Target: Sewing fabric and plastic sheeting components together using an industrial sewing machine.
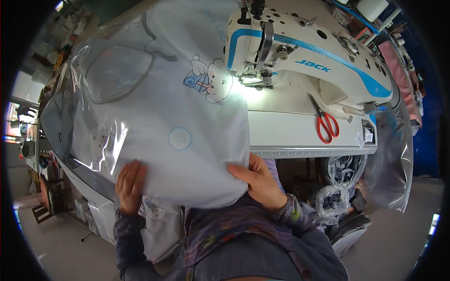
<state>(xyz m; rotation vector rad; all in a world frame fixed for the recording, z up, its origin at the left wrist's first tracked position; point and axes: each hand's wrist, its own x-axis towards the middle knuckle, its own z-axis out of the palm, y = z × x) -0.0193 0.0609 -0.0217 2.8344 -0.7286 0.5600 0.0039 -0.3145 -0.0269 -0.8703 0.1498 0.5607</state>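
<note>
A pale grey fabric panel printed with cartoon bears spreads from my lap over the sewing table. My right hand grips its near right edge, thumb on top and the other fingers hidden underneath. At the near left, my left hand lies on the cloth with its fingers stretched out; its thumb is hard to make out. The panel's right edge runs up beside the needle area of a white and blue sewing machine, whose lamp is lit. Clear plastic sheeting with a grey-edged piece covers the panel's left part.
Red-handled scissors lie on the machine bed, right of the needle. A ruler strip follows the table's front edge. Clear plastic hangs off the right end, near bags of grey strips. More printed cloth hangs below my left hand.
</note>
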